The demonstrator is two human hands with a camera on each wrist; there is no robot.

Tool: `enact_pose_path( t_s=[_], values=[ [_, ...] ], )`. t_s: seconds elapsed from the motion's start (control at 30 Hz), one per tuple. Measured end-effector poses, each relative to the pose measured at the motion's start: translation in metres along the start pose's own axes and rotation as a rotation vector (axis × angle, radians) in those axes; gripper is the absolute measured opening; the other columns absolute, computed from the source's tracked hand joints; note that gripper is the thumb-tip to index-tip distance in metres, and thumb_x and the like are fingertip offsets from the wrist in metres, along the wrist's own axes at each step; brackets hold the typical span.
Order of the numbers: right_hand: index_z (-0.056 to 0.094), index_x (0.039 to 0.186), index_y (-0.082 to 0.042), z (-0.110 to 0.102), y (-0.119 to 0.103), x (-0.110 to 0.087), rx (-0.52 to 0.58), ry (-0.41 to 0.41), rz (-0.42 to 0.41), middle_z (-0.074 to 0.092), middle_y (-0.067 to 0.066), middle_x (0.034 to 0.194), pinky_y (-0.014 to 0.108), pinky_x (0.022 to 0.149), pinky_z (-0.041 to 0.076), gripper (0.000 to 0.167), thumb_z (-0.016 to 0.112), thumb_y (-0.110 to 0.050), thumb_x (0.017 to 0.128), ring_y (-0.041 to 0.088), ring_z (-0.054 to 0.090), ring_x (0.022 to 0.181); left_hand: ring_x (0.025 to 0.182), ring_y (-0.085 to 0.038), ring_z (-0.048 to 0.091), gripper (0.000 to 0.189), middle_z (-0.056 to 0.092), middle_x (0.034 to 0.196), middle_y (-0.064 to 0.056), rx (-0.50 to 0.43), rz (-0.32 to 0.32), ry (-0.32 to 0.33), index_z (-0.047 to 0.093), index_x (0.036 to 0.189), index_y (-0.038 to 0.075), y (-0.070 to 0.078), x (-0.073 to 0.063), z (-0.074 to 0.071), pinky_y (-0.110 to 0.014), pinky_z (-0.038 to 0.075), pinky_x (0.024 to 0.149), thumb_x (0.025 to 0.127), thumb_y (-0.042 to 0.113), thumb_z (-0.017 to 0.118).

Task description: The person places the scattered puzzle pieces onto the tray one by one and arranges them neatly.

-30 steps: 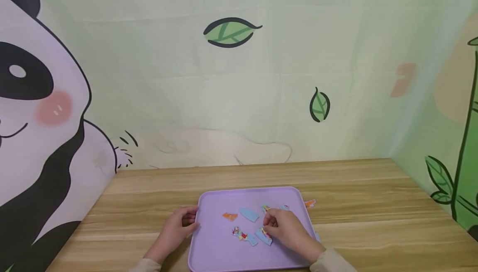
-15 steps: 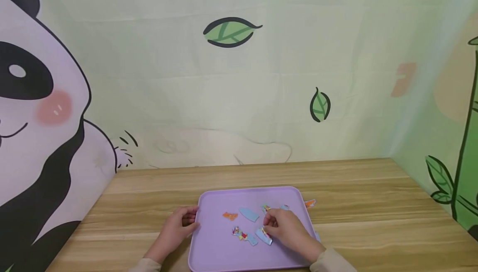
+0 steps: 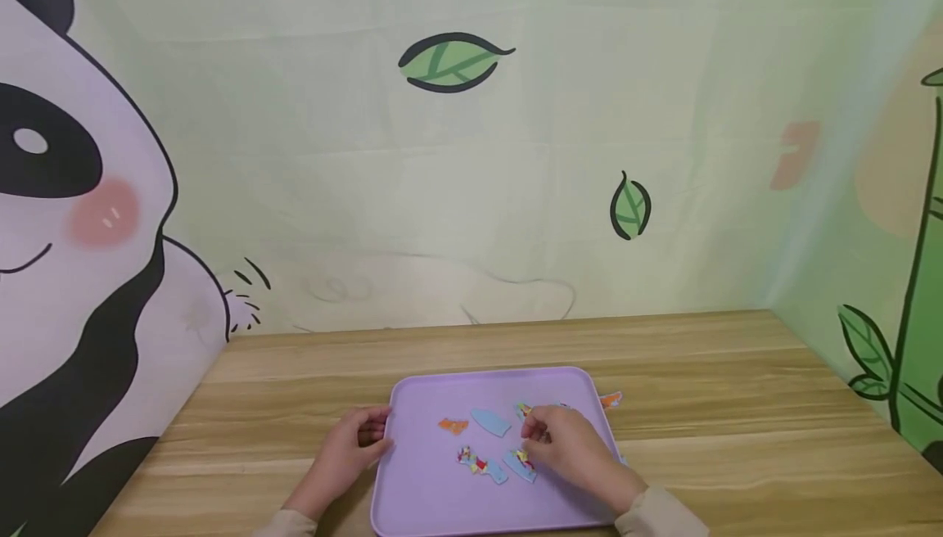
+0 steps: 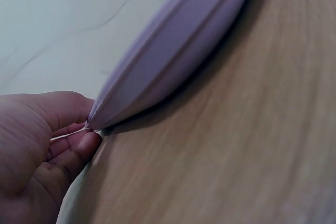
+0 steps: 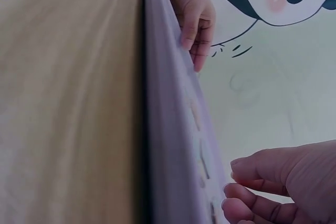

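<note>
In the head view, a lilac tray [image 3: 427, 504] carries several flat cut-out pieces that look like puzzle pieces. My left hand [image 3: 349, 451] holds the tray's left edge, with thumb and fingertips at the rim. Over the tray's right part hovers my right hand [image 3: 570, 447], its fingers loosely bent and nothing visible between them. Just below its fingertips lies a blue piece with a coloured print [image 3: 521, 467]. Left of that is a long blue piece with a multicoloured figure [image 3: 482, 467]. A plain blue piece [image 3: 491, 422] and an orange piece [image 3: 453, 426] lie farther back.
Another printed piece [image 3: 524, 411] shows partly behind the right hand. Beyond the tray's right edge, an orange piece [image 3: 611, 400] lies on the wood-grain table [image 3: 737, 422]. A printed backdrop [image 3: 479, 193] with a panda and leaves stands behind the table.
My right hand has drawn slightly to the right, off the blue printed piece, which now lies flat on the tray. The left hand has stayed at the tray's edge.
</note>
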State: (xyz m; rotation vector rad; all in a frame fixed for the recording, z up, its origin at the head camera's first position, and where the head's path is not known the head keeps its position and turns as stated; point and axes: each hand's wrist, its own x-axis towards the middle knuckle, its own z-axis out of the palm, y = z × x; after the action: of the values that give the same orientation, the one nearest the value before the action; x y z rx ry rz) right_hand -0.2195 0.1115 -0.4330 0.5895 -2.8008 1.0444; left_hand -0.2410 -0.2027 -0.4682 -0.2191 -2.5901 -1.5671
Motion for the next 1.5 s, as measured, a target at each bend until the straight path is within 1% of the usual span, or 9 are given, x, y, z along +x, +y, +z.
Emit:
enact_pose_path(
  t_s=[0.1, 0.2, 0.47, 0.6, 0.77, 0.97, 1.23, 1.37, 1.5],
  values=[
    [0.063, 0.078, -0.014, -0.005, -0.002, 0.000, -0.014, 0.026, 0.006, 0.060, -0.007, 0.072, 0.015, 0.059, 0.044, 0.009, 0.071, -0.008, 0.078, 0.000, 0.048, 0.066, 0.092, -0.019, 0.063, 0.039, 0.061, 0.104, -0.015, -0.005, -0.001, -0.001, 0.062, 0.115, -0.008, 0.000, 0.000, 0.000, -0.021, 0.058, 0.081, 0.077, -0.010, 0.071],
    [0.063, 0.078, -0.014, -0.010, -0.003, 0.000, -0.009, 0.032, 0.016, 0.059, -0.007, 0.072, 0.015, 0.059, 0.043, 0.010, 0.071, -0.007, 0.079, 0.001, 0.048, 0.066, 0.092, -0.019, 0.063, 0.039, 0.061, 0.104, -0.015, -0.009, -0.001, -0.002, 0.062, 0.115, -0.008, -0.001, 0.000, 0.000, -0.021, 0.058, 0.081, 0.077, -0.010, 0.071],
    [0.064, 0.081, -0.012, -0.023, -0.001, 0.002, 0.029, 0.003, -0.005, 0.061, -0.005, 0.074, 0.015, 0.058, 0.044, 0.008, 0.071, -0.007, 0.082, 0.002, 0.049, 0.066, 0.092, -0.019, 0.063, 0.039, 0.062, 0.104, -0.015, -0.001, 0.003, -0.001, 0.062, 0.115, -0.008, 0.000, 0.000, 0.000, -0.021, 0.058, 0.081, 0.077, -0.010, 0.071],
    [0.065, 0.083, -0.011, -0.030, 0.000, 0.002, 0.031, -0.001, -0.013, 0.062, -0.005, 0.075, 0.015, 0.058, 0.044, 0.006, 0.070, -0.008, 0.083, 0.002, 0.049, 0.066, 0.091, -0.019, 0.063, 0.039, 0.062, 0.103, -0.015, -0.003, 0.002, 0.002, 0.062, 0.115, -0.008, 0.000, 0.000, 0.000, -0.020, 0.058, 0.080, 0.077, -0.011, 0.071],
    [0.065, 0.083, -0.009, -0.040, 0.001, 0.001, 0.027, 0.007, -0.003, 0.062, -0.004, 0.075, 0.015, 0.059, 0.044, 0.004, 0.069, -0.007, 0.082, 0.003, 0.049, 0.066, 0.091, -0.018, 0.063, 0.039, 0.061, 0.103, -0.015, -0.008, 0.005, 0.004, 0.062, 0.115, -0.008, 0.000, 0.000, 0.000, -0.020, 0.058, 0.081, 0.077, -0.011, 0.071],
    [0.065, 0.083, -0.007, -0.050, 0.004, -0.002, 0.000, 0.031, -0.014, 0.063, -0.003, 0.075, 0.015, 0.058, 0.044, 0.004, 0.069, -0.007, 0.082, 0.002, 0.049, 0.065, 0.092, -0.018, 0.063, 0.039, 0.061, 0.104, -0.015, -0.003, 0.002, 0.006, 0.062, 0.115, -0.008, 0.001, -0.001, 0.000, -0.020, 0.058, 0.081, 0.077, -0.011, 0.071],
    [0.065, 0.084, -0.008, -0.065, 0.011, -0.010, -0.012, 0.058, 0.054, 0.062, -0.003, 0.075, 0.015, 0.056, 0.043, 0.004, 0.069, -0.007, 0.084, 0.006, 0.049, 0.066, 0.092, -0.019, 0.063, 0.039, 0.061, 0.104, -0.015, -0.003, 0.000, 0.004, 0.062, 0.115, -0.008, 0.002, -0.001, 0.001, -0.020, 0.058, 0.081, 0.077, -0.011, 0.071],
    [0.065, 0.084, -0.008, -0.072, 0.017, -0.014, -0.036, 0.074, 0.043, 0.063, -0.002, 0.075, 0.016, 0.056, 0.045, 0.004, 0.068, -0.006, 0.083, 0.005, 0.050, 0.066, 0.091, -0.018, 0.063, 0.039, 0.061, 0.104, -0.015, -0.001, 0.000, 0.006, 0.062, 0.115, -0.008, 0.001, -0.001, 0.001, -0.020, 0.058, 0.081, 0.077, -0.011, 0.071],
    [0.065, 0.087, -0.006, -0.077, 0.025, -0.019, -0.020, 0.066, 0.035, 0.063, -0.001, 0.077, 0.016, 0.056, 0.046, 0.004, 0.067, -0.006, 0.084, 0.003, 0.050, 0.066, 0.091, -0.018, 0.063, 0.039, 0.061, 0.103, -0.015, -0.002, 0.004, 0.008, 0.062, 0.115, -0.008, 0.001, -0.001, 0.001, -0.020, 0.058, 0.081, 0.077, -0.011, 0.071]
  ],
)
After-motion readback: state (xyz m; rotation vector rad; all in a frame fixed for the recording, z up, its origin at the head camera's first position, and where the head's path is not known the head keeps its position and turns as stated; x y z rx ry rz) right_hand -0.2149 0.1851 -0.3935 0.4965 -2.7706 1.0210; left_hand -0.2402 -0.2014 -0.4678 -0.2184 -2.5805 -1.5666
